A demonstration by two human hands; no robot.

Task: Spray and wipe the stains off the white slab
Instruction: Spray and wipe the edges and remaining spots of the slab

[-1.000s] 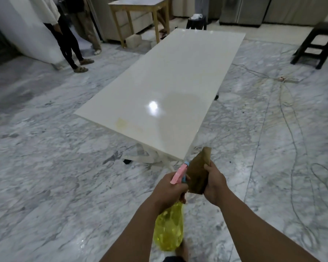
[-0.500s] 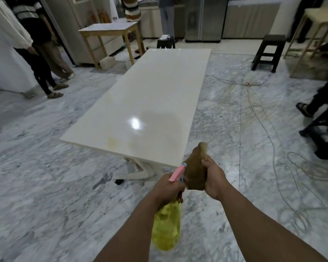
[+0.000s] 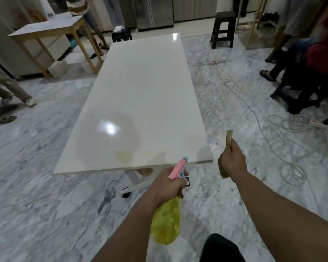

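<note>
The long white slab (image 3: 140,95) lies on a low stand in front of me. A yellowish stain (image 3: 124,155) sits near its front edge. My left hand (image 3: 167,184) grips a yellow spray bottle (image 3: 167,222) by its pink trigger head, whose nozzle points at the slab's front edge. My right hand (image 3: 232,161) holds a brown cloth (image 3: 229,138) just off the slab's front right corner, above the floor.
Marble floor all around. Cables (image 3: 257,118) and power strips (image 3: 322,124) run on the right. A dark stool (image 3: 222,29) and a wooden table (image 3: 51,31) stand at the back. People stand at the left and sit at the right (image 3: 311,72).
My hands have parted: the right hand with the cloth has swung out to the right, away from the bottle. I have come closer to the slab's front edge.
</note>
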